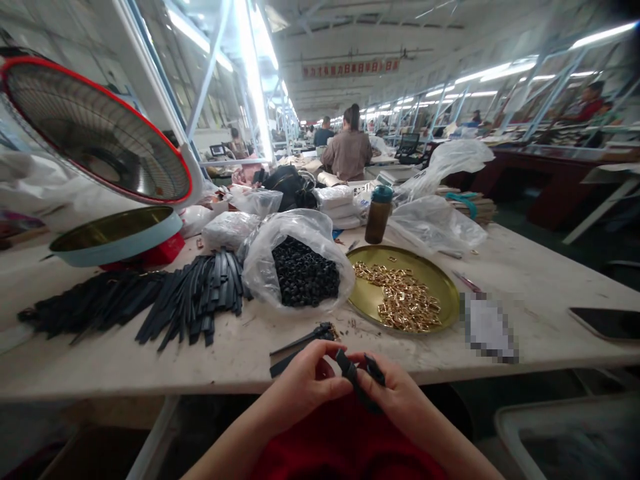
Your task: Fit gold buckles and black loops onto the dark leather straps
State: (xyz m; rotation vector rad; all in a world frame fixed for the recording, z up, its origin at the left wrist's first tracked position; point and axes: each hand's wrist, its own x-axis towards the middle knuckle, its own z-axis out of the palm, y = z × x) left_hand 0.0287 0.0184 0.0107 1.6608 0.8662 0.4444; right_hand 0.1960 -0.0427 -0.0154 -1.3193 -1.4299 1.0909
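Observation:
My left hand and my right hand meet just below the table's front edge, over a red cloth on my lap. Both pinch a short black strap, which runs between their fingertips; a small black loop sits at my right thumb. On the table just beyond lie one or two finished black straps with a gold end. A gold round tray holds several gold buckles. An open clear bag holds several small black loops. Black straps lie in a heap to the left.
A red-rimmed heater dish and a gold-lined bowl stand at the back left. A brown bottle, plastic bags and a dark phone are on the table. A person sits further back, turned away. A grey bin is at lower right.

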